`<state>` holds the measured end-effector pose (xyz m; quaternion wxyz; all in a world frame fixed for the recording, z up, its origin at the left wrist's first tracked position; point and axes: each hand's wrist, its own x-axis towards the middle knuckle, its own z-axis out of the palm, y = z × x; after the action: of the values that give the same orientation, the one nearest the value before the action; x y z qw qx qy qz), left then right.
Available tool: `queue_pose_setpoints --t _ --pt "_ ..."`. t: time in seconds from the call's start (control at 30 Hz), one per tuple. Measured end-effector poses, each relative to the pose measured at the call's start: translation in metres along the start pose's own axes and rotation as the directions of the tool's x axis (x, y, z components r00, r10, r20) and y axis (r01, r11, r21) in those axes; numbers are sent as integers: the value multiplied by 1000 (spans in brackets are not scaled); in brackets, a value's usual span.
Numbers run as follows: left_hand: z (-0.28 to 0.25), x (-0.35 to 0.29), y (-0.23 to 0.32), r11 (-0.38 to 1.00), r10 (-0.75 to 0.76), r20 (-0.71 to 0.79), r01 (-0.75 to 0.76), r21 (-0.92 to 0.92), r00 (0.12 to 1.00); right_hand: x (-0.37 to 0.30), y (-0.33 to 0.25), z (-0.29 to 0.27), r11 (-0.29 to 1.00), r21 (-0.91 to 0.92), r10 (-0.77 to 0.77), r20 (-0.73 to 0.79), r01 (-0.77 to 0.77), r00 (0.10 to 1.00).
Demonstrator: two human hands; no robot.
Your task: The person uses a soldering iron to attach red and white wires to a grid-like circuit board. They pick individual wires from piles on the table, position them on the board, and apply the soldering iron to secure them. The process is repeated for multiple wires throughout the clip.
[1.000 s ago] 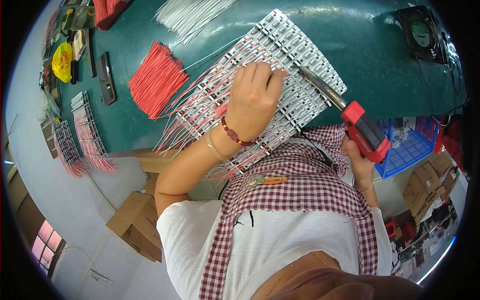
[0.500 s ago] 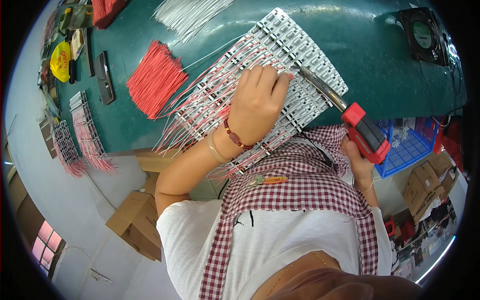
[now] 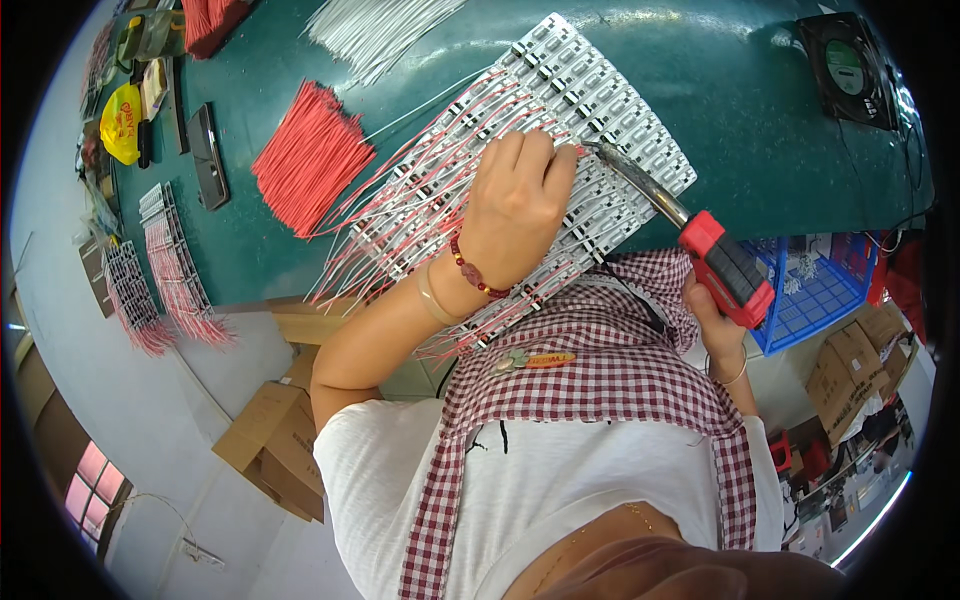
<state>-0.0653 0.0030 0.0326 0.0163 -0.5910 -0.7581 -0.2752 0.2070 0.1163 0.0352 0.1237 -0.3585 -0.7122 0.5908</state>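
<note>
Head view, bearings from its middle, twelve at the top: one large panel of pale metal parts [image 3: 605, 105] lies on the green tabletop [image 3: 770, 180] between twelve and one o'clock, with red and white wires [image 3: 345, 265], too many to count, trailing toward eight. Around it are two bundles of red wire [image 3: 312, 160] toward ten, one bundle of white wire [image 3: 380, 35] at eleven, two smaller wired panels [image 3: 175, 260] at nine, one dark phone [image 3: 208, 155] at ten, one black fan-like unit [image 3: 845, 70] at two, and one blue crate [image 3: 808, 315] at three, below the tabletop. The panel's near corner juts past the tabletop's edge over the checked apron [image 3: 600, 385]; the broadest open green lies between panel and fan-like unit, toward two. The left hand [image 3: 515, 205], at twelve, is over the panel, its grip pinched narrow on a red wire [image 3: 580, 151] whose end pokes out. The right hand [image 3: 712, 315], at three, has its grip wrapped around the handle of one red-and-black soldering gun [image 3: 703, 236]; the tool's tip points toward ten, right by that wire end, too small to tell whether they touch.
</note>
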Motion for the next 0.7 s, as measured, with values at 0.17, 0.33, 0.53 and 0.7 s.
queue_pose_setpoints --t 0.17,0.33,0.53,0.7 --pt "-1 1 0 1000 -2 9 3 -13 1000 0 0 -2 990 -127 -65 -4 64 998" --pt "-1 0 1 1000 -9 15 9 -1 1000 0 -8 -1 997 -67 -33 -28 31 999" --pt "-3 3 1 999 -14 30 13 42 999 -16 13 -10 1000 -23 1 -9 -1 1000" --pt "-4 1 9 1000 16 -20 -17 -14 1000 -21 15 -11 1000 15 -19 -42 19 999"
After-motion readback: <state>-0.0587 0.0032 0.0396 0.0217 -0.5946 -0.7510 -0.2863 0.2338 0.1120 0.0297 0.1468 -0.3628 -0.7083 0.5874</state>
